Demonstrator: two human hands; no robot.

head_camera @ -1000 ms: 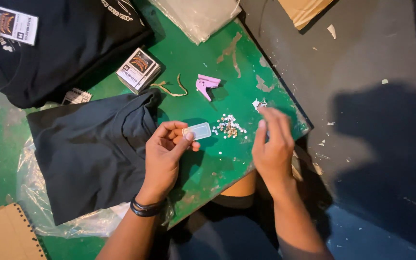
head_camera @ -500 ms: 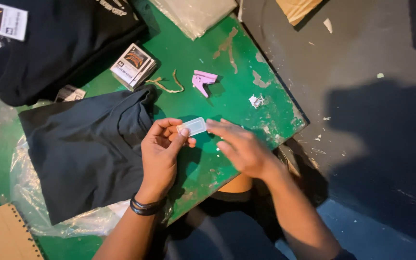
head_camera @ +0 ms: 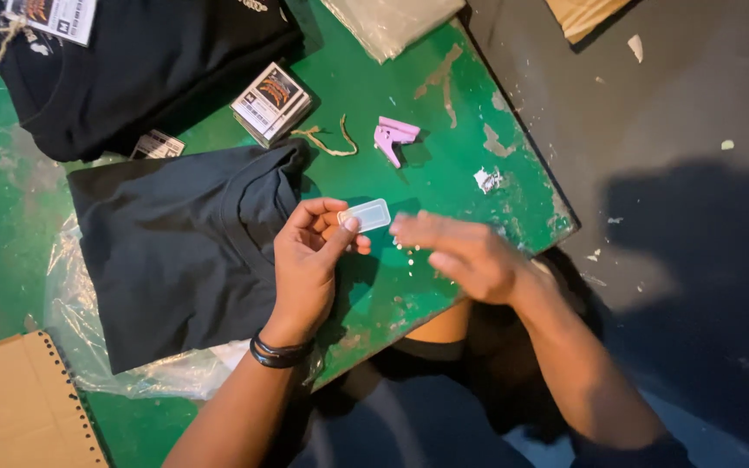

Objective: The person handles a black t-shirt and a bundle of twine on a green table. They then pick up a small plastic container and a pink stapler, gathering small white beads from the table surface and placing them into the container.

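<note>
Pink tagging tool [head_camera: 394,139], tag stack [head_camera: 271,101], spiral notebook [head_camera: 19,407].

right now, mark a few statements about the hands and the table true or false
1. The left hand pinches a small clear plastic piece. True.
2. The right hand grips the pink tool. False: the tool lies alone on the green table.
3. A dark folded shirt lies beside the left hand. True.
4. The left wrist is bare. False: it wears dark bands.
</note>
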